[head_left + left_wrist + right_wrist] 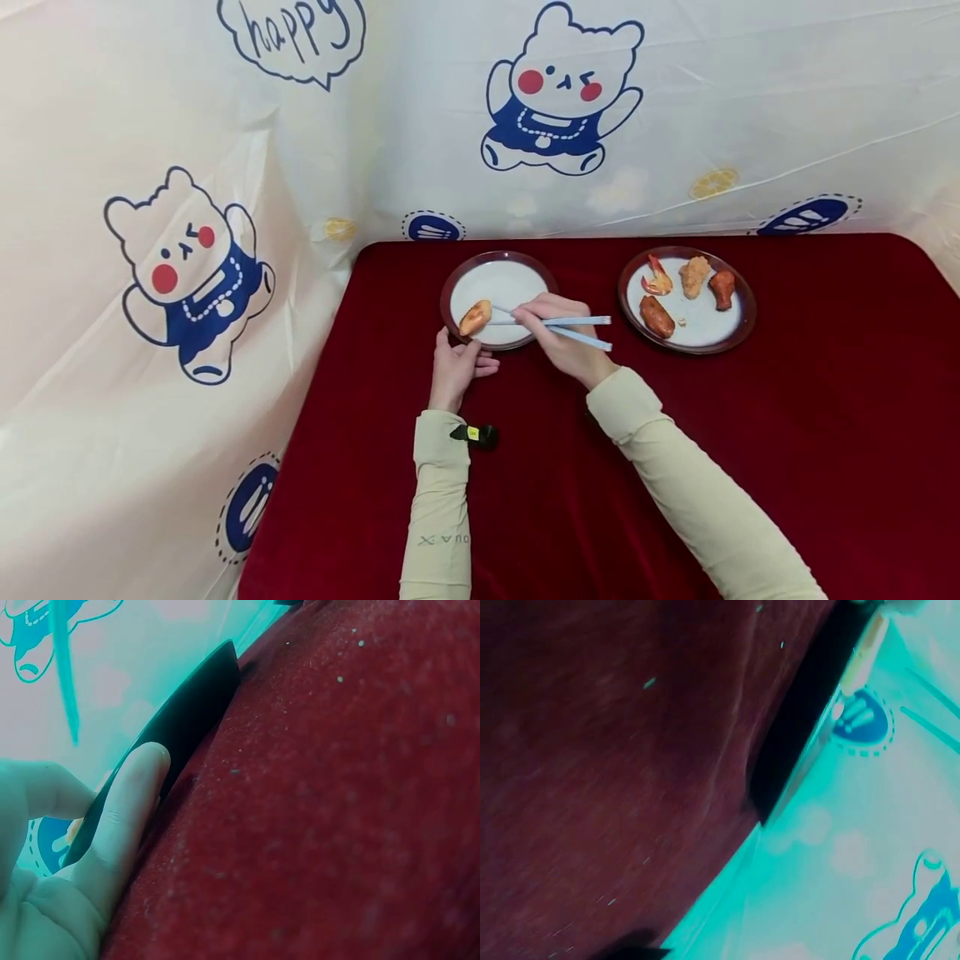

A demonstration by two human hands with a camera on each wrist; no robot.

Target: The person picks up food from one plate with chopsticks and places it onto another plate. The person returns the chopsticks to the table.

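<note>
A white plate with a dark brown rim (pixel 498 279) sits at the back left of the table. On its front-left part lies a golden-brown piece of food (pixel 476 318). My left hand (pixel 453 371) holds the plate's near left rim; the left wrist view shows a finger (pixel 127 791) along the dark outer side of the plate (pixel 191 705). My right hand (pixel 568 342) holds two light blue chopsticks (pixel 581 321) pointing left, their tips right at the food. From the right wrist, the plate's dark side (pixel 802 712) shows with the food (pixel 864 658) above it.
To the right stands a second dark-rimmed plate (pixel 705 333) with several pieces: a red-and-yellow claw-shaped piece (pixel 657 277), a pale fried piece (pixel 695 277), a brown drumstick (pixel 723 289) and a glazed brown piece (pixel 657 317). Dark red cloth (pixel 540 467) covers the table; a printed curtain (pixel 420 125) hangs behind.
</note>
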